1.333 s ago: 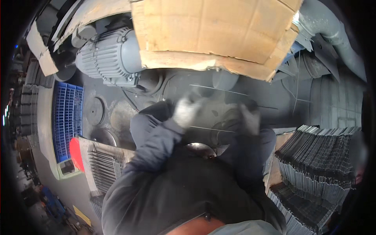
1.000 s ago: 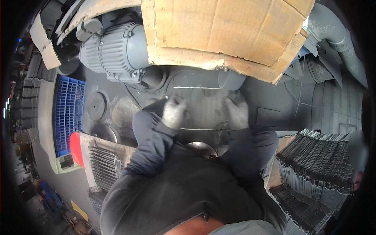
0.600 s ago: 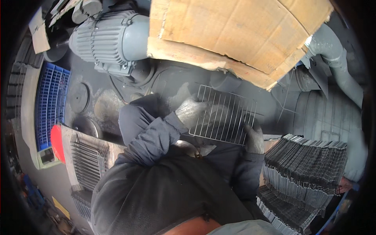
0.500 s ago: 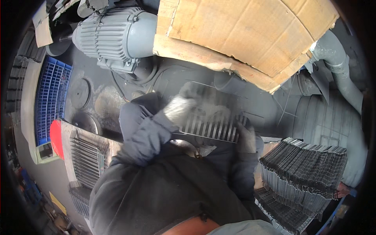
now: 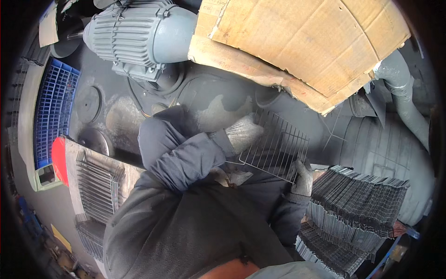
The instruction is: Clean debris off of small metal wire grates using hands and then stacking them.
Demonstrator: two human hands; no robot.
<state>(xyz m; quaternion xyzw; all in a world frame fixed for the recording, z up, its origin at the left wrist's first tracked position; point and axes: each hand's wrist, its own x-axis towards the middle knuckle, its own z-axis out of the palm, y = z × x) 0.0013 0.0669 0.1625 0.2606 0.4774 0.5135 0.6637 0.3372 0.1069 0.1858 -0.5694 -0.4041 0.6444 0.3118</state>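
Landmark for all positions: the grey finned motor point(image 5: 123, 39). The wire rack point(image 5: 275, 146), a rectangular frame with parallel bars, is off the motor's right end and on the person's side of it, held up at a slant with its right edge the lower. Left grip point(image 5: 245, 134): closed on the rack's left edge; the fingertips are partly hidden. Right grip point(image 5: 303, 178): closed on the rack's right edge, near the corner closest to the person. Both grips are narrow and holding the same item.

Cardboard sheet point(image 5: 297, 42): directly right of the motor, covering part of its end. Blue grid panel point(image 5: 55, 111): left of the motor and nearer the person. Flat round plate point(image 5: 89, 104): just on the person's side of the motor. Batch of racks point(image 5: 96, 183): farther out on that same side, beside a red rounded piece point(image 5: 59, 160). Tall rack stack point(image 5: 355, 200): well to the motor's right, closest to the right grip. Grey pipe point(image 5: 402, 90): far right of the motor, beyond the cardboard sheet.
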